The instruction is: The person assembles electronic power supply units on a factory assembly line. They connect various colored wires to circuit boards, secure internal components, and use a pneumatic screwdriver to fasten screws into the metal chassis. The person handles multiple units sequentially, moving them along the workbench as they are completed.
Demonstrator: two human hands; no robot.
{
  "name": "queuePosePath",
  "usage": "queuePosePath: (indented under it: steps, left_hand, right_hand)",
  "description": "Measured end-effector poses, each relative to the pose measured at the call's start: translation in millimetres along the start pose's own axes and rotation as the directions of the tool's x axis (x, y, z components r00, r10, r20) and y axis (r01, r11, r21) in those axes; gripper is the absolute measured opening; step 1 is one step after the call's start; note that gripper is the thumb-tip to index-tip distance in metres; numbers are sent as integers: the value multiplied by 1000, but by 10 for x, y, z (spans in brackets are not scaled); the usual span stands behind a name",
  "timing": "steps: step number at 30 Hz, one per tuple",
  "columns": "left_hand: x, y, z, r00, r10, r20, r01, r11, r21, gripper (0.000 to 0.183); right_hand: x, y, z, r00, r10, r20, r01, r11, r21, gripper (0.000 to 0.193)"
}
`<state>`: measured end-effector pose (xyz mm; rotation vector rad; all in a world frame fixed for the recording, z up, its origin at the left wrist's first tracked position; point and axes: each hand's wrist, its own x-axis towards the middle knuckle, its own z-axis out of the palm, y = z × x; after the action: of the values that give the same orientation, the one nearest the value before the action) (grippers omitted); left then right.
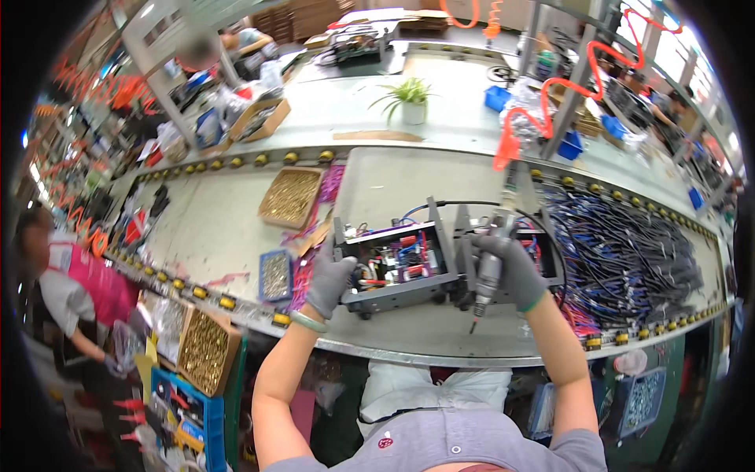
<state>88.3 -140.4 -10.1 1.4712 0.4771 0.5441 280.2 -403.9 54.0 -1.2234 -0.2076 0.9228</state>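
Observation:
An open dark metal housing point(403, 295) with circuit parts and red and blue wires inside sits on the bench in front of me. My left hand point(330, 282), gloved in grey, grips its left end, with the thumb over the edge. In my right hand point(513, 267), also gloved, is a screwdriver point(489, 275), apparently air-driven, whose thin bit slants down to the left above the bench. Behind that hand stands a second metal housing point(557, 270), partly hidden by the hand and the driver. A black cable arches over both housings.
Bundled black and blue cables point(629, 259) cover the bench to the right. On the left are a box of brass-coloured screws point(291, 197) and a blue tray of small parts point(275, 275). An orange coiled hose point(546, 102) hangs overhead. A co-worker in pink point(86, 279) stands at far left.

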Motion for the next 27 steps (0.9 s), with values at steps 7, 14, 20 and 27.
queuePosePath:
  steps: [7, 14, 20, 27]
  left_hand:
    - [616, -174, -442, 985, 3, -171, 1, 1000, 26, 63]
    - [297, -167, -195, 489, 251, -835, -142, 968, 208, 71]
    - [-399, -419, 624, 607, 608, -512, -123, 708, 695, 74]
    - [-581, -616, 157, 926, 363, -105, -168, 645, 745, 80]
  right_hand:
    - [437, 165, 179, 982, -153, -113, 177, 953, 246, 10]
    - [734, 434, 41, 883, -455, 113, 466, 877, -115, 27]
    - [749, 721, -1274, 907, -420, -36, 422, 900, 114, 27]
    - [187, 414, -1672, 880, -299, -369, 363, 924, 118, 28]
